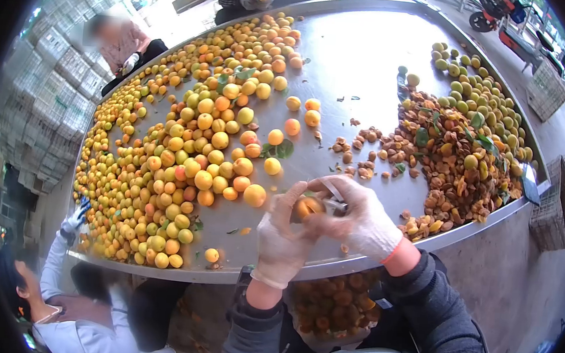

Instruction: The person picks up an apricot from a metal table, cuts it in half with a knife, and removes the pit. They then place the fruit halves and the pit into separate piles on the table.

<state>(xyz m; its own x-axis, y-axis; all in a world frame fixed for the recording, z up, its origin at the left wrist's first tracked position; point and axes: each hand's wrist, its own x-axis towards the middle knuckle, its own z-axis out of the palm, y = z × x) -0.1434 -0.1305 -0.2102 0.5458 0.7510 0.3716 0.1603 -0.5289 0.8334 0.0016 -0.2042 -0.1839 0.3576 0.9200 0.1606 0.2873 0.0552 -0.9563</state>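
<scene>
Both my hands wear white gloves and meet above the front edge of the metal table. My left hand (284, 233) is closed around an orange apricot (308, 207). My right hand (365, 223) is wrapped round a small shiny metal tool (334, 192) and presses against the same fruit. The tool's exact kind is partly hidden by the fingers. Below my hands, at my lap, a container holds orange-brown fruit pieces (332, 306). Nearest to my left hand on the tabletop is a loose yellow apricot (254, 195).
Whole apricots (184, 162) cover the left of the metal table (345, 55). Brown pits and scraps (456, 163) and greenish fruit (494, 100) pile up at right. Co-workers sit at left and the far side; one gloved hand (75, 216) touches the left edge. Crates (555, 204) stand at right.
</scene>
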